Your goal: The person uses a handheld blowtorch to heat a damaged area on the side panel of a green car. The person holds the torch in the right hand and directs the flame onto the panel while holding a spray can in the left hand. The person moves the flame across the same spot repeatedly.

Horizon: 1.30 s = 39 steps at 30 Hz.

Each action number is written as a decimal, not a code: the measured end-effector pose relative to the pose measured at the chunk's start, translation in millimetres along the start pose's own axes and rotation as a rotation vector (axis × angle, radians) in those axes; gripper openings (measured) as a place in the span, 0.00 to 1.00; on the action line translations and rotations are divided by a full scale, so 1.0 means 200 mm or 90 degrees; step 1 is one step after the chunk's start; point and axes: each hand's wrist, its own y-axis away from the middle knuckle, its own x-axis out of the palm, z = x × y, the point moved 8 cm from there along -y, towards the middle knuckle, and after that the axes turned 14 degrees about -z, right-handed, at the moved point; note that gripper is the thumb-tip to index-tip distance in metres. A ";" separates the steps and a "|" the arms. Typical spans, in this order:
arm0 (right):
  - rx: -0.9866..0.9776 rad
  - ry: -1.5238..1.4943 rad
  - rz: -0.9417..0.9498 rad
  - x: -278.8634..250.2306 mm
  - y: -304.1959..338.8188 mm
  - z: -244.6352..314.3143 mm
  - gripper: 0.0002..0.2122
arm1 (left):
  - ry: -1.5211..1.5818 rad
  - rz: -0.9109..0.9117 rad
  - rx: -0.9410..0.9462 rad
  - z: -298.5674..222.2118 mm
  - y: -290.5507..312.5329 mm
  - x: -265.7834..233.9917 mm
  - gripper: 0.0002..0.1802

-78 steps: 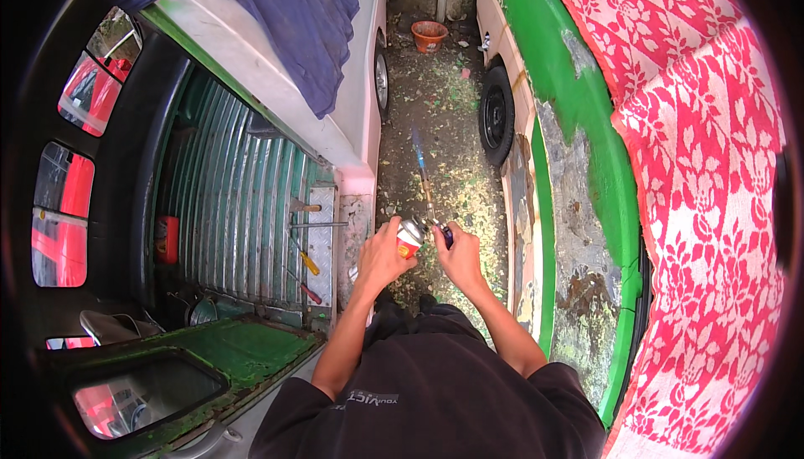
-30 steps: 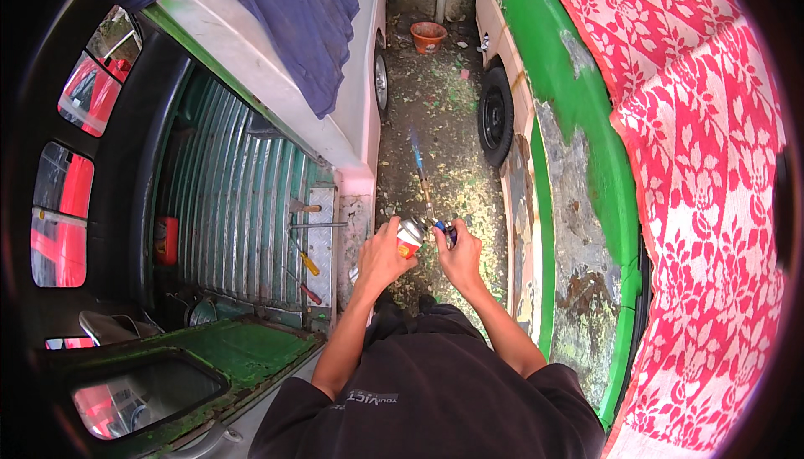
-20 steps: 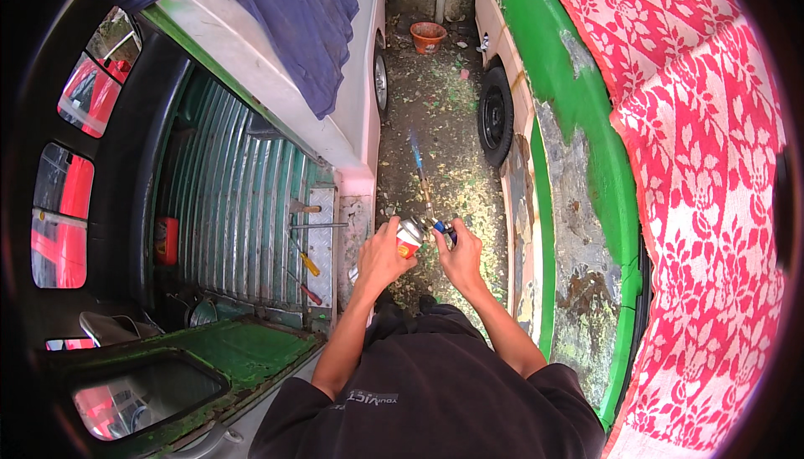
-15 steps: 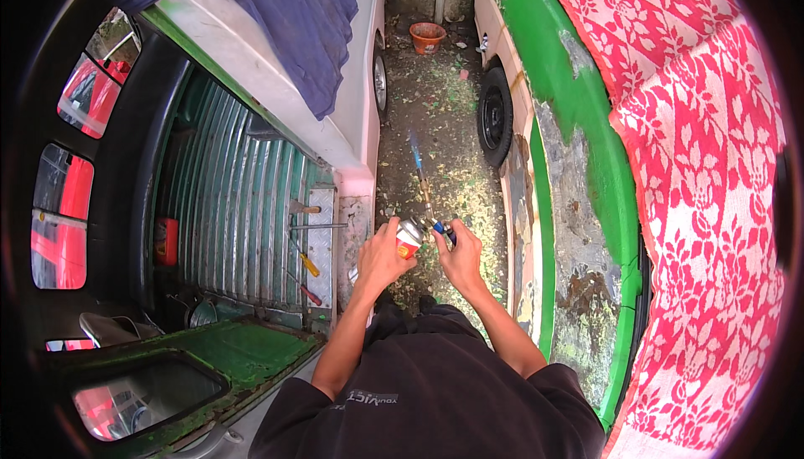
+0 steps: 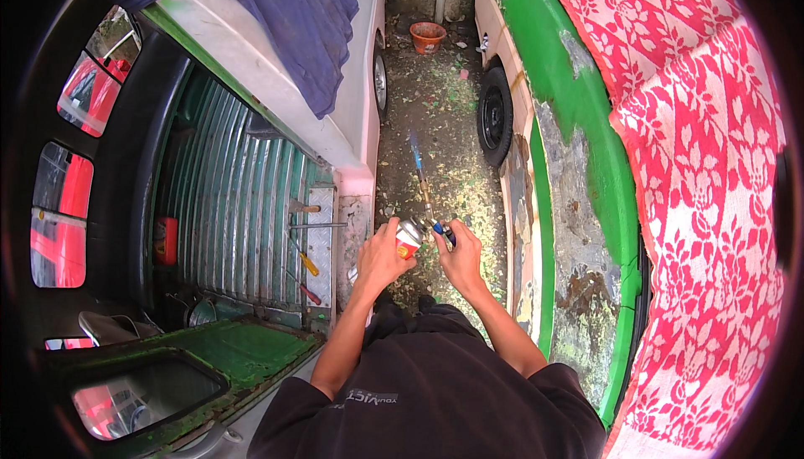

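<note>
My left hand (image 5: 385, 259) is wrapped round a red and white gas canister (image 5: 408, 241), held tilted in front of my body. Fixed to the canister's top is a blow torch (image 5: 426, 198) with a brass-coloured nozzle tube. A blue flame (image 5: 416, 156) burns from its tip, pointing away from me over the ground. My right hand (image 5: 461, 255) closes its fingers on the torch's blue and black knob (image 5: 444, 231). The palm sides of both hands are hidden.
On the left, an open van with a ribbed metal floor (image 5: 243, 183) holds a yellow-handled screwdriver (image 5: 310, 265) and a hammer (image 5: 305, 208). A green car body with stripped paint (image 5: 578, 224) stands on the right, partly under a red patterned cloth (image 5: 695, 208). An orange pot (image 5: 427, 38) sits ahead.
</note>
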 end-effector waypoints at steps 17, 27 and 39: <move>-0.039 0.013 0.009 0.01 0.03 0.02 0.10 | -0.009 -0.011 0.007 -0.02 0.00 -0.04 0.45; -0.090 0.037 0.023 0.01 0.04 0.03 0.20 | -0.005 0.000 -0.001 0.00 0.01 -0.02 0.46; -0.067 0.028 0.013 0.00 0.04 0.03 0.14 | -0.003 -0.007 -0.003 0.00 0.02 -0.03 0.47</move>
